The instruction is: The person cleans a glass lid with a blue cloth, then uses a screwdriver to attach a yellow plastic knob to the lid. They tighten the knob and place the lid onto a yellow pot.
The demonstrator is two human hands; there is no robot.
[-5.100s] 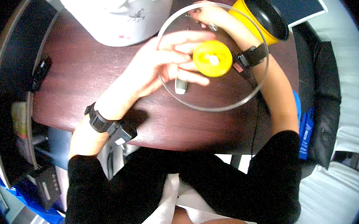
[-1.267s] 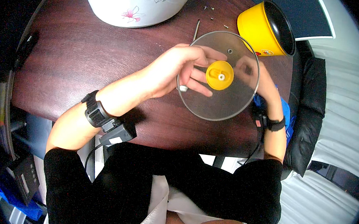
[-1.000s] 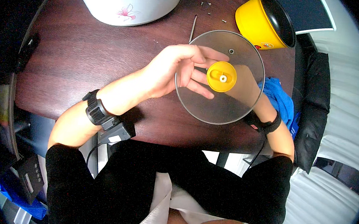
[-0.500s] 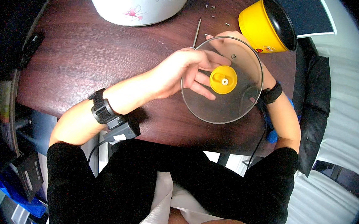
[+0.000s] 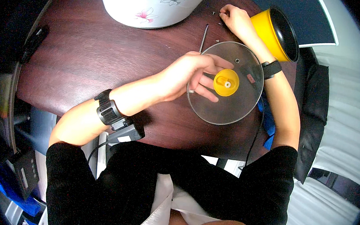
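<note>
My left hand (image 5: pixel 198 73) holds a round clear glass lid (image 5: pixel 214 111) by its left rim, thumb along the edge and fingers stretched behind the glass. At the lid's centre is a yellow knob (image 5: pixel 228 87) with a small pale hole. My right hand (image 5: pixel 236 21) rests at the far side of the table, thumb and forefinger pinched together near a small screw (image 5: pixel 213 12). Whatever those fingertips hold is too small to make out. Another screw (image 5: pixel 217 41) lies just beyond the lid, beside a thin metal screwdriver shaft (image 5: pixel 204 36) partly hidden by the lid.
A white appliance (image 5: pixel 154 13) with a flower print stands at the far left of the dark wooden table (image 5: pixel 82 62). A yellow pot (image 5: pixel 265 32) with a black inside lies tipped beside my right forearm. A black cable (image 5: pixel 252 148) hangs over the near right edge.
My right hand has moved from behind the lid to the far screws, and its fingers have closed together. The lid, still in my left hand, has shifted very slightly right.
</note>
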